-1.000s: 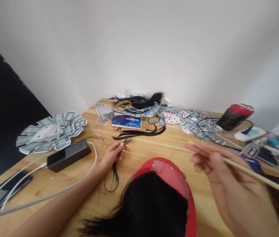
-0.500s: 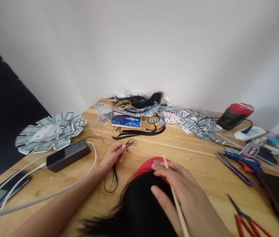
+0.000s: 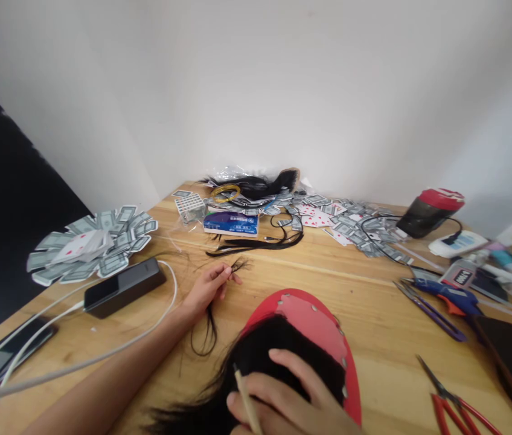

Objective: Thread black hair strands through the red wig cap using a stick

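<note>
Near the bottom middle, a mass of black hair (image 3: 260,347) spreads over a rounded red form (image 3: 353,386). A pinkish-red panel (image 3: 313,320) shows at its far side, with several small metal pin heads along the rim. My right hand (image 3: 292,393) rests over the hair and grips a slim pale wooden stick (image 3: 247,403), which has a short dark tip pointing up and left. To the left, my left hand (image 3: 211,287) lies over the table with fingers pinched on a thin strand of black hair (image 3: 211,332). Frayed ends stick out past the fingertips; the tail curls below.
Red-handled pliers (image 3: 453,399), a blue glue gun (image 3: 446,296) and purple tweezers (image 3: 432,311) lie at right. Left are a dark power bank (image 3: 124,287), a white cable (image 3: 174,290) and fanned cards (image 3: 93,241). A blue box (image 3: 231,223) stands at the back.
My right hand has moved left and toward me, off the red panel and onto the hair, bringing the stick along. More of the red form shows. My left hand stays put.
</note>
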Demonstrator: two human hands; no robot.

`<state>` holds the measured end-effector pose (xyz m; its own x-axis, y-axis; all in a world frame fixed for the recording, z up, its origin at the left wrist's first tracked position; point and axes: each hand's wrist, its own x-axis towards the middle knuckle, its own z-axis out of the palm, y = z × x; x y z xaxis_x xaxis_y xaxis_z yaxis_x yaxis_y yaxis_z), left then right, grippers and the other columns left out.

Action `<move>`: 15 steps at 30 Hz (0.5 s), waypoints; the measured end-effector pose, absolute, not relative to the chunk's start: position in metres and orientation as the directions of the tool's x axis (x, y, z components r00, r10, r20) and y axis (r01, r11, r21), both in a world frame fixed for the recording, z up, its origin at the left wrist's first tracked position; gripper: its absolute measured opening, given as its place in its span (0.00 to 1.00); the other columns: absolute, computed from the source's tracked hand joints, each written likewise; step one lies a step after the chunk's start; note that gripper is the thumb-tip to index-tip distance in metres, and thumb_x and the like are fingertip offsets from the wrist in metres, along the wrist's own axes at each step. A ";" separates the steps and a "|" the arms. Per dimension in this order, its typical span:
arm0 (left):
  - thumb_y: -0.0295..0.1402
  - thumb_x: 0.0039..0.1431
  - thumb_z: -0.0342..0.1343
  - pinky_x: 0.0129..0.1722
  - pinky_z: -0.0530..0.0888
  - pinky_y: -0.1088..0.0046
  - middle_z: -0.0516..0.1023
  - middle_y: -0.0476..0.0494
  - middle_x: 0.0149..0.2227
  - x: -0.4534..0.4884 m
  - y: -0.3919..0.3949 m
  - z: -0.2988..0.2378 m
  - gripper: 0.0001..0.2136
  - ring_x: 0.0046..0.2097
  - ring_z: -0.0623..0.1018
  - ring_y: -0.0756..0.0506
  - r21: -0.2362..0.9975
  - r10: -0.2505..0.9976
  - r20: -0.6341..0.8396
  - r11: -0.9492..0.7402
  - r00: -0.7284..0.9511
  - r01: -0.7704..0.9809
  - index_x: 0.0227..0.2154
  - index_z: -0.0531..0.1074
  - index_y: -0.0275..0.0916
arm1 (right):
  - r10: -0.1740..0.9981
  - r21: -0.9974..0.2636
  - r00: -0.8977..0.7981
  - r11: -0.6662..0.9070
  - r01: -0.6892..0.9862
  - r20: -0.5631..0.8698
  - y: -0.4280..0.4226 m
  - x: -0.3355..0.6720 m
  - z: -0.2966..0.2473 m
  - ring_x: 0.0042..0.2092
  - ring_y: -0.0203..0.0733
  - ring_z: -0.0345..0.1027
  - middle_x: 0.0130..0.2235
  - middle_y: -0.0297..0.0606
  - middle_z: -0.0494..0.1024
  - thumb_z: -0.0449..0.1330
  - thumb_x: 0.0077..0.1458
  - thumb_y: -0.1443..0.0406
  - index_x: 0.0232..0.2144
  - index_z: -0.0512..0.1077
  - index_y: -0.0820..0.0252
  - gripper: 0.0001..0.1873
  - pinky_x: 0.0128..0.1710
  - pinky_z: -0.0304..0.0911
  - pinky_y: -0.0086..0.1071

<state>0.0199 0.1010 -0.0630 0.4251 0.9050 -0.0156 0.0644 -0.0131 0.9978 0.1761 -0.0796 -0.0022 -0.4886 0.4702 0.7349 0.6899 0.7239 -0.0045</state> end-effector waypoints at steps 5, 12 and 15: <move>0.54 0.53 0.58 0.18 0.52 0.78 0.61 0.58 0.14 0.021 0.097 -0.060 0.22 0.16 0.59 0.55 0.999 0.920 -0.006 -0.012 0.393 0.042 0.25 0.72 0.36 | 0.725 -0.367 -0.132 0.486 0.793 0.676 -0.089 0.224 0.046 0.37 0.38 0.80 0.38 0.32 0.86 0.44 0.71 0.59 0.45 0.76 0.50 0.20 0.37 0.75 0.25; 0.54 0.51 0.59 0.17 0.51 0.78 0.74 0.52 0.21 0.024 0.096 -0.060 0.22 0.15 0.59 0.56 1.000 0.931 0.009 -0.016 0.364 0.016 0.24 0.68 0.37 | 0.909 -0.826 0.255 0.147 0.544 0.330 -0.076 0.241 0.048 0.32 0.40 0.78 0.31 0.35 0.83 0.55 0.63 0.57 0.33 0.80 0.52 0.14 0.31 0.73 0.25; 0.54 0.52 0.59 0.16 0.50 0.78 0.74 0.51 0.21 0.024 0.097 -0.060 0.22 0.15 0.59 0.56 1.000 0.934 0.009 -0.015 0.357 0.013 0.24 0.68 0.37 | 0.947 -0.929 0.257 0.093 0.360 0.194 -0.070 0.227 0.040 0.28 0.37 0.74 0.26 0.32 0.78 0.57 0.61 0.58 0.29 0.76 0.54 0.11 0.28 0.69 0.25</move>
<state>0.0241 0.0970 -0.0605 0.3568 0.9341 0.0094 0.0130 -0.0151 0.9998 0.2273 -0.0699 0.0403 0.2571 0.9467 0.1941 0.3595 0.0927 -0.9285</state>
